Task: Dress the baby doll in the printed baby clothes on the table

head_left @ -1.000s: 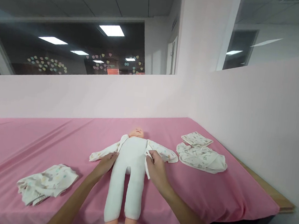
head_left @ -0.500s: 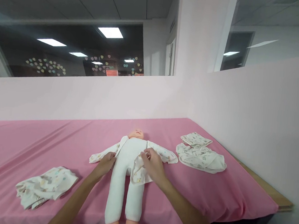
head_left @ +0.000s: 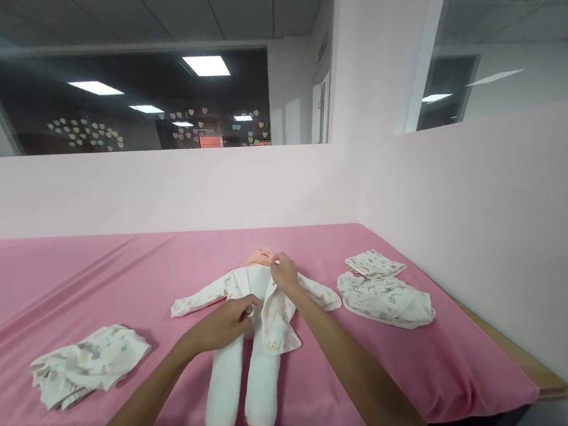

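Observation:
A baby doll [head_left: 262, 395] with a white cloth body lies on its back, its bare feet end cut off by the bottom of the view. It wears a white patterned baby shirt [head_left: 279, 325], both sleeves spread out and the front parted over the chest. My left hand [head_left: 226, 321] is closed on one front edge of the shirt, at the doll's belly. Up by the neck, my right hand [head_left: 285, 273] pinches the other front edge near the collar. That panel hangs loose over the doll's hip. The doll's head is partly visible beyond my right hand.
A pink cloth [head_left: 122, 274] covers the table. At the front left lies a crumpled patterned garment [head_left: 91, 363]. On the right are a folded patterned cloth [head_left: 375, 264] and a bunched one [head_left: 386, 301]. White walls [head_left: 205, 192] with windows stand behind and to the right.
My right hand has moved up from the lower front panel to the collar. My left hand has moved right across the belly, drawing its shirt edge over the doll's body.

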Available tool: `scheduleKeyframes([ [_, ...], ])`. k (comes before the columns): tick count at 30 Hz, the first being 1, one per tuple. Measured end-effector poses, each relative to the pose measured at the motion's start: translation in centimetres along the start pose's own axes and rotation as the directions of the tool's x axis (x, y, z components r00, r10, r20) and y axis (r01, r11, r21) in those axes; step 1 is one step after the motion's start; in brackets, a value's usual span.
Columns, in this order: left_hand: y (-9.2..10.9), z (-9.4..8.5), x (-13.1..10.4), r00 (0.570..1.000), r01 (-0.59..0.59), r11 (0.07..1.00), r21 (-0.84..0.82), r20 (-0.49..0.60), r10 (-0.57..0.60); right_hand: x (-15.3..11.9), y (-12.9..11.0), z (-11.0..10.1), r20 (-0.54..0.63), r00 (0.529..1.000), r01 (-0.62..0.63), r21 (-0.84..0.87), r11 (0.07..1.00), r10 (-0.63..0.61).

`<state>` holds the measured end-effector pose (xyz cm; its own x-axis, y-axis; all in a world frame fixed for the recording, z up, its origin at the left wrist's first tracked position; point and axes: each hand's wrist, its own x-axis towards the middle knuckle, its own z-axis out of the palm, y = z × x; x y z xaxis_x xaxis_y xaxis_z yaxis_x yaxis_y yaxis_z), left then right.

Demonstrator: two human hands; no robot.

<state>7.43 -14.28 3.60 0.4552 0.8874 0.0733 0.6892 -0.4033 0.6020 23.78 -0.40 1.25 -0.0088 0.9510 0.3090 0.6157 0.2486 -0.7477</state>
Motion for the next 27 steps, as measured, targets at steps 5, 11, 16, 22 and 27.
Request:
scheduleKeyframes([
  [5, 0.0, 0.1, 2.8, 0.992, 0.016, 0.949, -0.314, -0.112, -0.054, 0.2, -2.0, 1.0, 0.152, 0.962, 0.205, 0.144, 0.968, -0.226],
  [11, -0.9, 0.9, 6.5, 0.916, 0.086, 0.996, 0.023, -0.394, -0.070, -2.2, 0.8, -2.1, 0.113, 0.967, 0.209, 0.150, 0.966, -0.227],
  [16, -4.5, 0.2, 8.9, 0.802, 0.374, 0.920, 0.115, -0.538, -0.259, -3.3, 4.8, -6.8, -0.009, 1.000, -0.002, -0.101, 0.995, 0.001],
  [22, -7.8, -1.4, 9.6, 0.794, 0.456, 0.890, 0.008, -0.455, -0.403, -3.9, 9.2, -10.0, -0.038, 0.973, -0.222, -0.403, 0.888, 0.226],
  [27, -7.8, -1.4, 11.0, 0.821, 0.374, 0.925, -0.065, -0.442, -0.362, -2.4, 10.8, -9.6, 0.079, 0.953, -0.215, -0.500, 0.839, 0.291],
])
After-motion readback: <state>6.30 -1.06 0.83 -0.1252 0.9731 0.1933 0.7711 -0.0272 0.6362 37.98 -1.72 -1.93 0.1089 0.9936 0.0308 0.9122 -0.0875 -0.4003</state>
